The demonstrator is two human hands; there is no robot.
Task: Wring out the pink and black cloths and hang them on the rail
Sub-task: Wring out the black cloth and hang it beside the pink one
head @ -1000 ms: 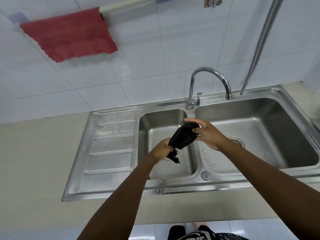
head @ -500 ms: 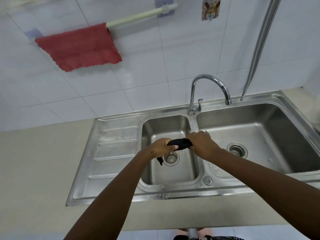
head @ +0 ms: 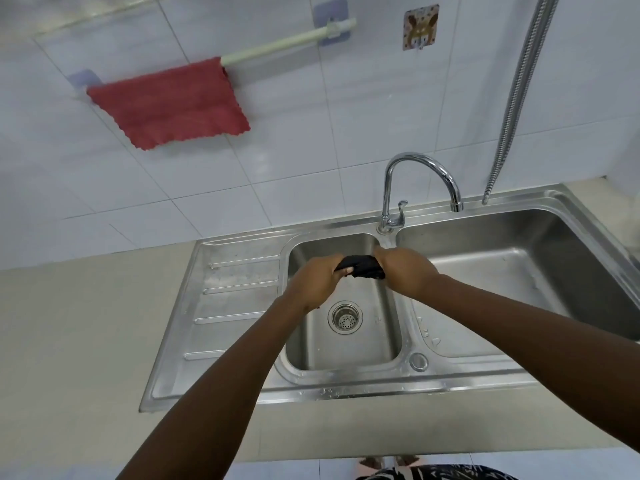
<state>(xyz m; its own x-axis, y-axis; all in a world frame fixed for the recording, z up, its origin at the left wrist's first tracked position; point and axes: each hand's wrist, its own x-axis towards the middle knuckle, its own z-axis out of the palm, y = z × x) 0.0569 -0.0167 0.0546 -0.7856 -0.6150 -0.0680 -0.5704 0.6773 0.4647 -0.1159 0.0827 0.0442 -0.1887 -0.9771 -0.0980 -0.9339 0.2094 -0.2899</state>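
Observation:
The black cloth [head: 362,266] is bunched into a short twisted roll above the small left basin of the steel sink [head: 242,271]. My left hand [head: 317,278] grips its left end and my right hand [head: 407,270] grips its right end, both fists closed, so most of the cloth is hidden. The pink cloth [head: 169,103] hangs spread over the left part of the pale rail [head: 287,45] on the tiled wall. The right part of the rail is bare.
A chrome tap [head: 420,183] rises behind the basins, close beyond my hands. A metal hose [head: 516,98] hangs down the wall at the right. A sticker hook [head: 420,27] sits on the tiles. The large right basin [head: 519,271] and beige counter [head: 76,341] flank the hands.
Both hands have closed in on the black cloth and twisted it tighter, moving it toward the back of the left basin. My view has tilted up, showing more of the rail.

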